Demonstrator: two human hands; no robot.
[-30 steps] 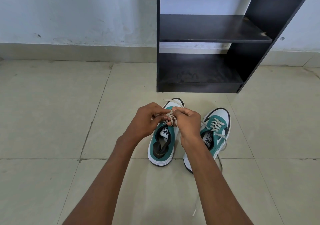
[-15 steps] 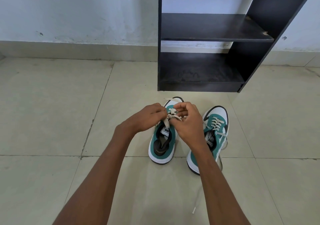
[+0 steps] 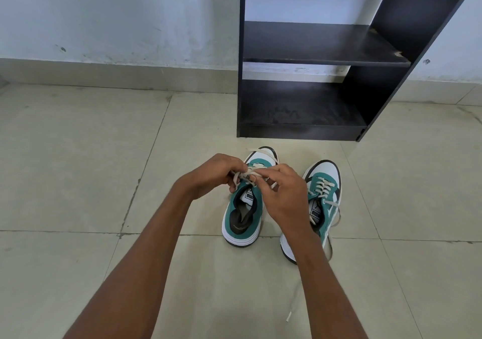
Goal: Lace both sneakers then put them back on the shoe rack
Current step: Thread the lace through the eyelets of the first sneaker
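Two teal and white sneakers stand side by side on the tiled floor, toes toward the black shoe rack [image 3: 300,127]. Over the tongue of the left sneaker [image 3: 241,218] my left hand [image 3: 214,175] and my right hand [image 3: 283,194] meet, each pinching part of its cream lace [image 3: 246,174]. The right sneaker [image 3: 324,195] is laced across its front, and its lace end [image 3: 292,310] trails loose on the floor toward me. My right forearm hides that shoe's heel.
The rack has two bare dark shelves and stands against a pale wall, just beyond the shoes. Beige floor tiles spread to the left and right of the sneakers.
My right hand has shifted a little to the right and down while both hands keep working the lace over the left sneaker. The sneakers have stayed in place.
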